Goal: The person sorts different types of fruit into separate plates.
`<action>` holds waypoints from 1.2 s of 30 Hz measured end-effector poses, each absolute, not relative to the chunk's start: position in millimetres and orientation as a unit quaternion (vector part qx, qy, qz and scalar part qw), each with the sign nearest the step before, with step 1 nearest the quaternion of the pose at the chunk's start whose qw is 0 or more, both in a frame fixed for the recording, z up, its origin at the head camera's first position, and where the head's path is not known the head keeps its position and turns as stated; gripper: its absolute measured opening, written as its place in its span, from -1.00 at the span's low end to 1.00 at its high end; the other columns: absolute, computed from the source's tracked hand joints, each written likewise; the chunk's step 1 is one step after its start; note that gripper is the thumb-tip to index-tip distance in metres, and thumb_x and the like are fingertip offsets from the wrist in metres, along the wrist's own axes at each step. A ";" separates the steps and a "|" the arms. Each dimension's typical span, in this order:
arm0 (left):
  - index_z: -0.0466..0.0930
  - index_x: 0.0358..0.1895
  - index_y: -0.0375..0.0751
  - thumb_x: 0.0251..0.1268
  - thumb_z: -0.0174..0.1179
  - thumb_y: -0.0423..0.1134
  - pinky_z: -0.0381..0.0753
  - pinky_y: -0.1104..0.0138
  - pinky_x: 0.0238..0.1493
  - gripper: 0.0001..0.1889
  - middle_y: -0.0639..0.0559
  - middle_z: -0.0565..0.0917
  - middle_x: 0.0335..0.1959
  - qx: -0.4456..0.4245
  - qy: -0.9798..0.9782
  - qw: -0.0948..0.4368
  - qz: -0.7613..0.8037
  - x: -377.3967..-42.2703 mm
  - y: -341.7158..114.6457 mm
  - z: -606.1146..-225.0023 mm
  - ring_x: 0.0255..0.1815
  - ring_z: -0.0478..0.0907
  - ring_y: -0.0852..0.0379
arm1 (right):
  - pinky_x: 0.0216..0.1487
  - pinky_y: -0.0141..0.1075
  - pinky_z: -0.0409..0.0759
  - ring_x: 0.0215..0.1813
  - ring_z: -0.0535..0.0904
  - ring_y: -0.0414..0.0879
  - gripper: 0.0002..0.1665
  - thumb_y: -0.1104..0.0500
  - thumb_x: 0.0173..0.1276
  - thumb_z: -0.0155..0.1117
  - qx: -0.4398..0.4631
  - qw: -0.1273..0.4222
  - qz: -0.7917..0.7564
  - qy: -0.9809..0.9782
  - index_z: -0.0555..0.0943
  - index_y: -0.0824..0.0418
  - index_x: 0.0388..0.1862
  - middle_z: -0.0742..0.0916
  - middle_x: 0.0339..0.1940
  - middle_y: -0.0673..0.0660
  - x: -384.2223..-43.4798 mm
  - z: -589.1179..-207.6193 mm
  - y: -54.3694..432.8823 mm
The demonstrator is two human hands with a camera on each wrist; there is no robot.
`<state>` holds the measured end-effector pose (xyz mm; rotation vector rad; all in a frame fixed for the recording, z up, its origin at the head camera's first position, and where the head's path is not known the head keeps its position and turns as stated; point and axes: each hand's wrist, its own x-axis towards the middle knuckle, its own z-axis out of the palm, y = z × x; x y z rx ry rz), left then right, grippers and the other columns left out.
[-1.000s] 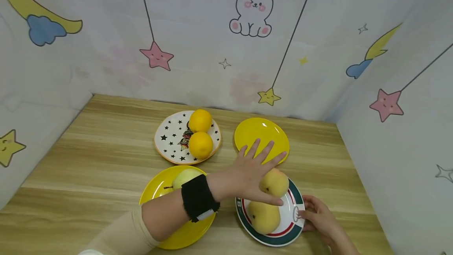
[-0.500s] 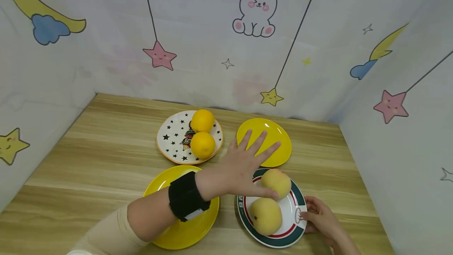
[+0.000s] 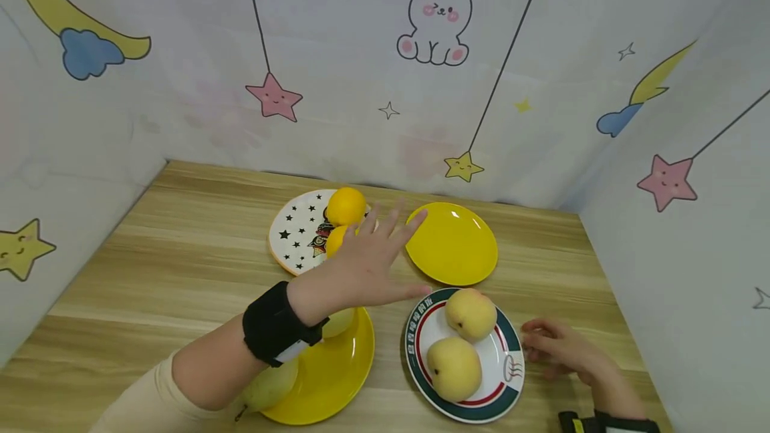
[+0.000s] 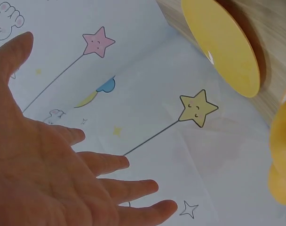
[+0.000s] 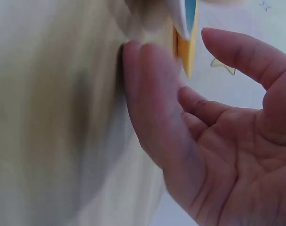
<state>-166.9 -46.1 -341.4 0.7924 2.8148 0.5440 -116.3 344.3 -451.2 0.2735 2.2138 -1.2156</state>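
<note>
My left hand hovers over the plates with its fingers spread, holding nothing; in the left wrist view its palm and all fingers show. A white plate with a green rim bears two yellow peaches. Just off that plate's right edge is my right hand, fingers loosely bent and apart from the rim. The right wrist view shows nothing in its palm. Under my left forearm lies a yellow plate with pears, partly hidden by the arm.
A white star-patterned plate at the back left holds two oranges, one partly behind my left hand. At the back right lies a smaller yellow plate. Patterned cloth walls enclose the wooden table.
My left hand has moved left, away from the peaches and toward the oranges. The right hand has let go of the green-rimmed plate and drawn slightly right.
</note>
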 end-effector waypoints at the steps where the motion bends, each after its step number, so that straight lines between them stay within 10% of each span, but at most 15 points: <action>1: -0.25 0.71 0.24 0.24 0.18 0.50 -0.01 -0.44 0.44 0.12 -0.15 -0.18 0.71 0.257 0.946 0.079 0.184 -168.3 -50.3 -341.9 0.65 -0.26 -0.40 | -0.26 -0.08 0.75 -0.14 0.63 -0.03 -0.46 0.12 0.57 0.18 0.104 0.288 -0.448 0.840 0.39 0.51 0.29 0.72 -0.14 0.13 -122.0 -449.1 346.0; 15: -0.24 0.72 0.03 0.42 0.23 0.24 0.05 -0.48 0.39 0.04 -0.26 -0.26 0.69 0.149 0.951 0.071 0.259 -189.6 -95.7 -361.4 0.63 -0.31 -0.48 | 0.09 -0.24 0.65 0.32 0.45 0.38 -0.34 0.19 0.64 0.12 -0.032 0.104 -0.464 0.879 0.21 0.44 0.56 0.39 0.45 0.50 -205.2 -444.7 339.0; 22: -0.26 0.71 -0.08 0.47 0.22 0.19 0.05 -0.50 0.37 0.03 -0.31 -0.26 0.68 0.131 0.950 0.096 0.267 -194.0 -109.7 -378.5 0.60 -0.22 -0.56 | 0.28 0.14 0.55 0.42 0.33 0.44 -0.23 0.21 0.66 0.06 0.000 0.117 -0.483 0.868 0.00 0.44 0.64 0.19 0.56 0.53 -235.8 -453.9 317.4; 26: -0.24 0.71 -0.13 0.47 0.22 0.17 0.08 -0.51 0.35 0.02 -0.33 -0.25 0.68 0.137 0.949 0.094 0.267 -195.9 -113.2 -387.6 0.59 -0.19 -0.57 | 0.19 0.00 0.65 0.38 0.37 0.47 -0.20 0.24 0.66 0.03 0.015 0.151 -0.500 0.853 -0.09 0.52 0.62 0.18 0.52 0.60 -246.0 -460.4 310.4; 36: -0.23 0.71 -0.13 0.49 0.21 0.17 0.08 -0.49 0.36 0.00 -0.35 -0.25 0.67 0.144 0.948 0.105 0.265 -200.1 -121.1 -402.2 0.59 -0.20 -0.57 | -0.03 -0.26 0.73 -0.02 0.64 -0.13 -0.27 0.31 0.66 -0.01 0.094 0.202 -0.587 0.778 -0.04 0.51 0.63 0.25 0.53 0.53 -258.8 -468.2 308.7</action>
